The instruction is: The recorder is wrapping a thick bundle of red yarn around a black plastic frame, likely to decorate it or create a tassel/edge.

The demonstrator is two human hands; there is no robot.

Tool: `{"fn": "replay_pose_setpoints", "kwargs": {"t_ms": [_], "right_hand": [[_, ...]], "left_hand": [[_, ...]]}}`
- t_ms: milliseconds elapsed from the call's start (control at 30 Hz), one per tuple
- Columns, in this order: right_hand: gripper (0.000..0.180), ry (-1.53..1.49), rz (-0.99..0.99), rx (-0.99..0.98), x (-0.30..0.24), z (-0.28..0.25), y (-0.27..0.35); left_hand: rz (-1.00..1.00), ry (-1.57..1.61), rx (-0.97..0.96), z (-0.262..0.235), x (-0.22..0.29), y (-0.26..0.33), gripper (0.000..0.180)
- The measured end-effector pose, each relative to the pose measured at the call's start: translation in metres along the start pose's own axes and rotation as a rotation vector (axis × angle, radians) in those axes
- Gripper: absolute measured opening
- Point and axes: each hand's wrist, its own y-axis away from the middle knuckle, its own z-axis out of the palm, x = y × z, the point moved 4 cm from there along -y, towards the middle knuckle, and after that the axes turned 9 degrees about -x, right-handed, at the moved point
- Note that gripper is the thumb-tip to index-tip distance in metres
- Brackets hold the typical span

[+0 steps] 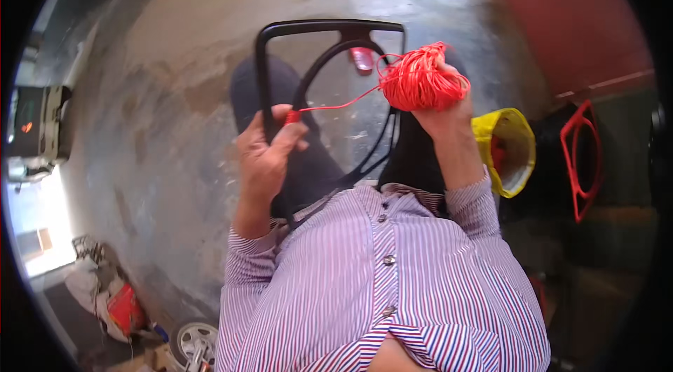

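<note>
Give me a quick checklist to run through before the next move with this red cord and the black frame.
1. Left hand grips the black frame on its left side bar: ok.
2. Right hand holds the bundle of red cord raised beside the frame: ok.
3. Cord strand runs in a fairly straight line from the bundle to the left hand's fingers, with no visible snag: ok.
4. Cord end tied to the frame: cannot tell, the fingers cover it.
5. Frame steadied on the lap: ok, its lower part rests against the legs.
6. Bundle free of knots inside: cannot tell.
</note>
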Motion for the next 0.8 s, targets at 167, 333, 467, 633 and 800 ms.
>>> {"fn": "replay_pose_setpoints", "kwargs": {"t_ms": [167, 333, 467, 633, 800], "right_hand": [[0.065, 0.518, 0.218, -0.399, 0.032, 0.093, 0.031], [0.062, 0.905, 0.268, -0.517, 0.049, 0.115, 0.022], [0.046, 0.932, 0.149, -0.433, 0.058, 0.118, -0.003], [0.04, 1.167, 0.195, -0.485, 0.06, 0.128, -0.006], [0.034, 0.237, 0.319, -0.403, 0.065, 0.061, -0.011]], "left_hand": [[0.072, -0.216, -0.012, 0.001, 0.012, -0.005, 0.026], [0.116, -0.285, 0.01, 0.01, 0.023, -0.006, 0.022], [0.364, -0.51, -0.061, 0.023, 0.04, -0.008, 0.024], [0.399, -0.489, -0.181, 0.028, 0.045, -0.01, 0.04], [0.353, -0.202, -0.146, 0.022, 0.035, -0.009, 0.047]]}}
